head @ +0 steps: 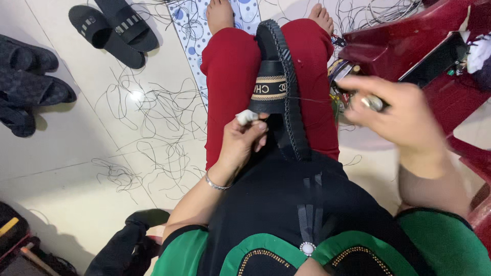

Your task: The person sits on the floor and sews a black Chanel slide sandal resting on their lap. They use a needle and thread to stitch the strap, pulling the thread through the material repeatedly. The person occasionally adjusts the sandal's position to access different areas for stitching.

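Note:
A black sandal (284, 87) with a stitched sole edge and a black-and-tan strap stands on edge between my knees, on my red trousers. My left hand (244, 138), one finger wrapped in white tape, grips the sandal's near side. My right hand (396, 110) is raised to the right of the sandal, blurred, with fingers closed on a small metal tool and a thin black thread (312, 99) running taut from it to the sole.
Loose black threads (153, 117) litter the white tiled floor. A pair of black sandals (115, 28) lies at top left, dark shoes (30, 82) at far left. A dark red plastic stool (409, 41) stands at right. A patterned mat (192, 25) lies under my feet.

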